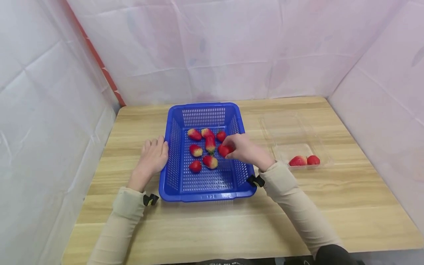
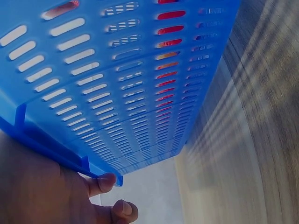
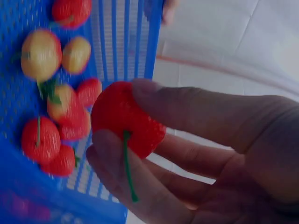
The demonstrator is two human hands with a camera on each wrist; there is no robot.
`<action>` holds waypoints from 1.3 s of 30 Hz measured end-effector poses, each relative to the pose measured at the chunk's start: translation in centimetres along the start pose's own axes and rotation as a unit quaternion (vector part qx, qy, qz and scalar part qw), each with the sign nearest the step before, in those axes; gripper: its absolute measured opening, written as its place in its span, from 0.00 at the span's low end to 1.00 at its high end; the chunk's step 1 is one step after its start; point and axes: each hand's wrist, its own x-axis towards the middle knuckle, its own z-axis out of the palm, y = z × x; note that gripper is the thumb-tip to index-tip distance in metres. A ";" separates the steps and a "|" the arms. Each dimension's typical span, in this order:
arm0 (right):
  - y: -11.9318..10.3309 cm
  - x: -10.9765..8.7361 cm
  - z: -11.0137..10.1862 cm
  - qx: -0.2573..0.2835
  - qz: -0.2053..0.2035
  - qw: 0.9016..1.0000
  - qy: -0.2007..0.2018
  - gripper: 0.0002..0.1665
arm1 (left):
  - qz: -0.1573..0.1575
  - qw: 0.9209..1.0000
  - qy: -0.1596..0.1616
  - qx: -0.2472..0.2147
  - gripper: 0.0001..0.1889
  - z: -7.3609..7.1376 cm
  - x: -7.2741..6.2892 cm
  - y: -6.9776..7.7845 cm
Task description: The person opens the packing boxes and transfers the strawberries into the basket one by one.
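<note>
My right hand [image 1: 243, 149] pinches a red strawberry [image 3: 124, 116] between thumb and fingers, over the right side of the blue basket [image 1: 212, 195]. A thin green stem [image 3: 128, 172] hangs from that berry in the right wrist view. Several other strawberries, some red with pale yellow ends, lie on the basket floor, among them a two-coloured strawberry [image 1: 210, 162]. On the left, my left hand [image 1: 152, 156] rests against the basket's outer rim. The left wrist view shows its loosely bent fingertips [image 2: 124, 208] by the rim; part of that hand lies outside the view.
Right of the basket, a clear plastic box [image 1: 286, 127] stands on the wooden table [image 1: 212, 228], with two strawberries [image 1: 298, 161] at its near end. White sheeting [image 1: 215, 51] hangs behind the table and along both sides.
</note>
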 end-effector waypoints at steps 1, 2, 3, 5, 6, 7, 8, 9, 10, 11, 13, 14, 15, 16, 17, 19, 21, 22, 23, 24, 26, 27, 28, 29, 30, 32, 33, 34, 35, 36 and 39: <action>-0.1 0.0 0.2 -0.005 -0.001 1.000 -0.002 0.18 | 0.000 1.000 0.001 0.000 0.19 0.0 0.0 0.0; -0.2 0.1 0.3 -0.009 -0.001 1.000 -0.004 0.18 | 0.000 1.000 0.003 -0.001 0.19 0.0 0.0 0.0; -0.4 0.1 0.3 -0.014 0.001 1.000 -0.007 0.17 | 0.000 1.000 0.004 -0.001 0.19 0.0 0.1 0.0; -0.5 0.4 0.4 -0.031 0.006 0.999 -0.014 0.17 | -0.001 1.000 0.003 -0.002 0.20 -0.1 0.1 0.0; -0.6 0.5 0.4 -0.039 0.009 0.999 -0.019 0.17 | -0.002 1.000 0.001 -0.003 0.20 -0.1 0.1 0.0; -0.6 0.7 0.4 -0.046 0.013 0.999 -0.024 0.17 | -0.002 1.000 0.001 -0.003 0.20 -0.1 0.1 0.0; -0.6 1.0 0.4 -0.055 0.018 0.998 -0.030 0.17 | -0.002 1.000 0.001 -0.003 0.21 -0.1 0.2 -0.1; -0.7 1.2 0.4 -0.062 0.023 0.997 -0.037 0.17 | -0.002 1.000 -0.001 -0.003 0.21 -0.1 0.2 -0.1; -0.7 1.6 0.4 -0.068 0.028 0.996 -0.046 0.17 | -0.003 1.000 -0.002 -0.002 0.21 -0.2 0.2 -0.1; -0.7 2.0 0.5 -0.072 0.032 0.995 -0.055 0.16 | -0.002 1.000 -0.003 -0.001 0.21 -0.2 0.2 -0.2; -0.7 2.8 0.6 -0.084 0.039 0.993 -0.072 0.17 | -0.001 1.000 -0.001 0.001 0.21 -0.3 0.2 -0.2; -0.8 3.2 0.6 -0.092 0.044 0.991 -0.082 0.17 | -0.001 1.000 -0.001 0.002 0.21 -0.3 0.2 -0.2; -0.9 3.6 0.7 -0.097 0.049 0.989 -0.095 0.16 | -0.001 1.000 -0.001 0.004 0.21 -0.3 0.2 -0.2; -0.9 4.0 0.8 -0.104 0.054 0.987 -0.108 0.16 | 0.000 1.000 -0.002 0.007 0.21 -0.3 0.2 -0.2; -1.0 4.3 0.9 -0.112 0.062 0.985 -0.120 0.16 | 0.000 1.000 -0.004 0.008 0.21 -0.4 0.1 -0.1; -1.3 4.8 1.1 -0.121 0.086 0.979 -0.140 0.17 | 0.000 1.000 -0.006 0.009 0.22 -0.4 0.1 0.0; -1.4 5.2 1.6 -0.132 0.107 0.974 -0.152 0.19 | -0.001 1.000 -0.005 0.010 0.22 -0.3 0.1 0.0; -1.3 5.4 1.9 -0.140 0.118 0.971 -0.154 0.21 | -0.002 1.000 -0.005 0.010 0.22 -0.2 0.1 0.0; -1.3 5.6 2.3 -0.150 0.125 0.968 -0.155 0.22 | -0.003 1.000 -0.005 0.009 0.22 -0.1 0.1 0.1; -1.2 5.8 2.6 -0.158 0.129 0.967 -0.154 0.24 | -0.004 1.000 -0.005 0.009 0.22 -0.1 0.1 0.0; -0.9 6.2 3.3 -0.177 0.127 0.964 -0.151 0.27 | -0.005 1.000 -0.004 0.008 0.22 0.0 0.1 0.0; -0.8 6.4 3.7 -0.185 0.125 0.963 -0.151 0.27 | -0.006 1.000 -0.006 0.008 0.22 0.1 0.1 0.0; -0.6 6.5 4.0 -0.190 0.124 0.962 -0.152 0.28 | -0.006 1.000 -0.008 0.008 0.22 0.1 0.1 0.0; -0.5 6.6 4.3 -0.191 0.121 0.962 -0.150 0.28 | -0.006 1.000 -0.009 0.007 0.22 0.1 0.1 0.0; -0.4 6.7 4.6 -0.191 0.119 0.963 -0.147 0.29 | -0.005 1.000 -0.008 0.007 0.22 0.2 0.1 0.0; -0.3 6.8 4.9 -0.189 0.118 0.965 -0.138 0.29 | -0.004 1.000 -0.005 0.006 0.22 0.2 0.1 -0.1; -0.2 6.8 4.9 -0.186 0.117 0.966 -0.134 0.29 | -0.004 1.000 -0.005 0.004 0.22 0.2 0.1 0.0; -0.2 6.8 4.9 -0.181 0.117 0.968 -0.130 0.29 | -0.003 1.000 -0.005 0.002 0.21 0.2 0.1 0.0; -0.2 6.8 4.9 -0.176 0.115 0.969 -0.125 0.29 | -0.003 1.000 -0.004 0.001 0.21 0.2 0.1 0.0; -0.2 6.7 4.9 -0.174 0.111 0.971 -0.120 0.29 | -0.004 1.000 -0.004 -0.001 0.21 0.2 0.1 -0.1; -0.4 6.5 4.7 -0.168 0.098 0.975 -0.111 0.28 | -0.006 1.000 -0.006 -0.004 0.21 0.1 0.1 -0.1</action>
